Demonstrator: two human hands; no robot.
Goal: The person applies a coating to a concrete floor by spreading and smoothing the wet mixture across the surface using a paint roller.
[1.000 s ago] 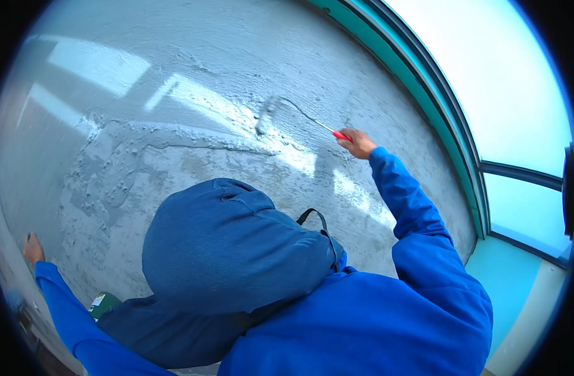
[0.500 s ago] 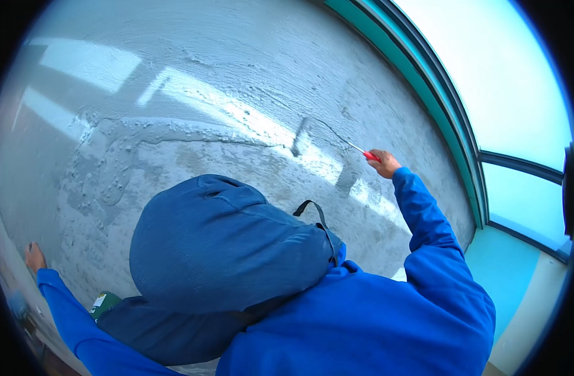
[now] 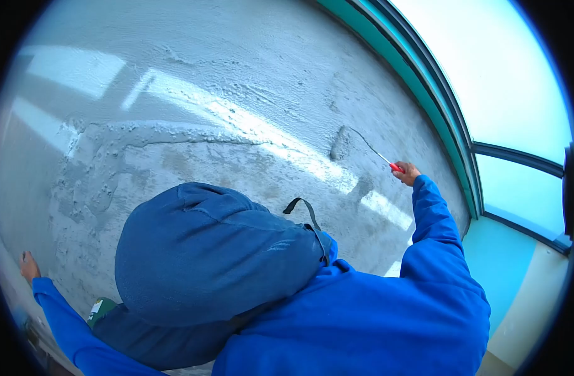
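In the head view, my right hand (image 3: pixel 407 173) had moved lower and farther right than half a second before, and the roller (image 3: pixel 339 144) had come along with it, away from the bright strip it had lain across, over duller ground nearer the teal frame (image 3: pixel 425 81). My left hand (image 3: pixel 30 266) had shifted only a little, near the lower left edge.

I had the fingers of my right hand closed around the red handle (image 3: pixel 396 167), right of centre. From there the thin metal rod (image 3: pixel 369 145) bent up and leftward to the roller, which sat above and left of my fist on the grey surface (image 3: pixel 193 163).

The roller was coated in the same grey, so its outline was hard to make out against the surface. My fist covered the butt of the handle. I cannot tell whether my left hand gripped anything; it was small and near the dark rim. Dark blue cloth (image 3: pixel 211 257) filled the middle and partly hid a green container (image 3: pixel 100 312) at lower left.
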